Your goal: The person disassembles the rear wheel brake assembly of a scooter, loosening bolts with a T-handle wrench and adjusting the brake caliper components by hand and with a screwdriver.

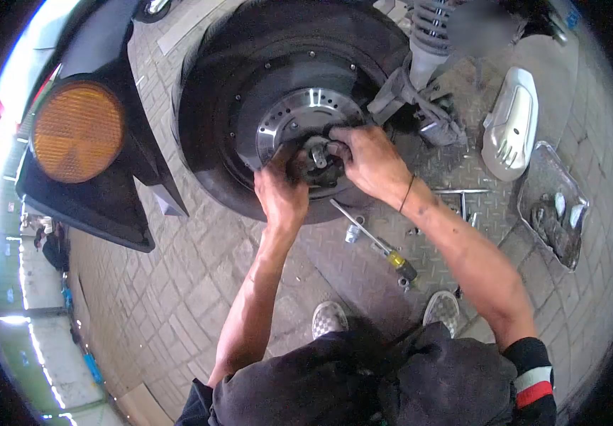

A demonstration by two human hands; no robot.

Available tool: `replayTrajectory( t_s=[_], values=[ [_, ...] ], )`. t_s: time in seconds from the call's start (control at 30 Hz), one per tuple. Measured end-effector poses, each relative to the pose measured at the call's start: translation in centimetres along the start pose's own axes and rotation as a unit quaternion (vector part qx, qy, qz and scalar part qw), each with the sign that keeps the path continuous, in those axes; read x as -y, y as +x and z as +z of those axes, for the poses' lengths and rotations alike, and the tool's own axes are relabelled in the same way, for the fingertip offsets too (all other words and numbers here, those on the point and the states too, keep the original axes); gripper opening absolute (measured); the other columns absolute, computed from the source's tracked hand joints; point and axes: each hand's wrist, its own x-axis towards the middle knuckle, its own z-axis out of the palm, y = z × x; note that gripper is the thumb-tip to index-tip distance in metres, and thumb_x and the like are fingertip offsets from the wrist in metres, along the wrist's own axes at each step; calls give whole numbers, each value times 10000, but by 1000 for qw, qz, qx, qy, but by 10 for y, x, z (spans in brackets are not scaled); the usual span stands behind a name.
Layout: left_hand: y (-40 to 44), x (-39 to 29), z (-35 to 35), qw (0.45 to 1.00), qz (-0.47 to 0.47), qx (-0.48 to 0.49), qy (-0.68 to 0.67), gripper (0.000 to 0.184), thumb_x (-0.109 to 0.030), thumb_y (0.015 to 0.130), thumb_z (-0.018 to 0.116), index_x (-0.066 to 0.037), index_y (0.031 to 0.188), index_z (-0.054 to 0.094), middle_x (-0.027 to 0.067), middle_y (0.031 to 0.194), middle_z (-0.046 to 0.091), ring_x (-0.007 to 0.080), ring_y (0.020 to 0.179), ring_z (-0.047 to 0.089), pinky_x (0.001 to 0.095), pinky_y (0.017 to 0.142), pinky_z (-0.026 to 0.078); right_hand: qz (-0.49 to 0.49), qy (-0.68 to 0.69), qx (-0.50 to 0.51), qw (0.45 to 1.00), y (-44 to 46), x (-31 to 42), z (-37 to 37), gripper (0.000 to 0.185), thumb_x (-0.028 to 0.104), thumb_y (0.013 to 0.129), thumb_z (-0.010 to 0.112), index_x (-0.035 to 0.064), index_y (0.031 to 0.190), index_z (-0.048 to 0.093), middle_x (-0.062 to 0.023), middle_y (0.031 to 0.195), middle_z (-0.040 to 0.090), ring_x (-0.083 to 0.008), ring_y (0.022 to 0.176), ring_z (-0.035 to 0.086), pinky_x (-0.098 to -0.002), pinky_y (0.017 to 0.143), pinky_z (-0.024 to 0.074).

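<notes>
A black wheel (211, 106) with a tyre stands in front of me, a drilled metal brake disc (311, 99) at its middle. A bare metal axle end (318, 155) sticks out of the hub. Around it is a dark, greasy part (329, 175) whose kind I cannot make out. My left hand (282, 195) grips this part from the left, its fingertips partly hidden. From the right, my right hand (372, 162) curls thumb and fingers onto the same part, close beside the axle end.
A yellow-and-black screwdriver (396, 258), a socket (352, 232) and a T-handle wrench (462, 202) lie on the metal plate. At right are a white cover (512, 128) and a parts tray (584, 207). A coil-spring shock absorber (428, 42) and orange-lens bodywork (79, 131) flank the wheel.
</notes>
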Motion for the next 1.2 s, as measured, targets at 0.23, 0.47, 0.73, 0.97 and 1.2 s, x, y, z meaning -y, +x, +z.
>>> replayTrajectory(
  t_s=[0.23,0.47,0.73,0.97,1.2],
  values=[
    [-29,38,-36,997,-56,-9,-43,147,-70,891,670,-2,1019,696,173,782,692,155,656,586,351,643,485,-32,19,-175,984,-79,7,9,216,39,895,600,44,1094,684,-209,948,685,-416,915,660,-466,816,532],
    [-26,15,-60,992,-78,3,-102,236,-40,879,678,4,1110,656,152,796,675,243,736,616,359,712,495,247,-209,-142,935,-250,-95,-26,306,115,847,699,18,1129,631,-203,1011,649,-395,929,632,-459,811,507],
    [3,-14,-31,983,73,160,-43,404,-179,894,724,0,1237,609,193,1167,680,289,1071,658,390,933,499,450,-234,-41,861,-328,-91,-7,352,181,827,726,33,1126,614,-206,943,663,-418,922,627,-493,806,496],
    [7,-21,-25,989,54,134,5,426,-202,839,788,28,1171,655,157,1098,728,236,1029,683,378,933,509,363,-256,-76,893,-349,-146,5,287,200,892,626,-11,1081,577,-260,995,626,-460,961,614,-520,830,503],
    [1,-18,-9,988,3,73,-136,411,-139,759,826,13,1109,673,209,999,731,302,982,714,380,857,541,452,-266,34,851,-332,-98,3,458,202,879,672,-52,1207,481,-253,1025,632,-472,967,611,-531,822,502]
  ],
)
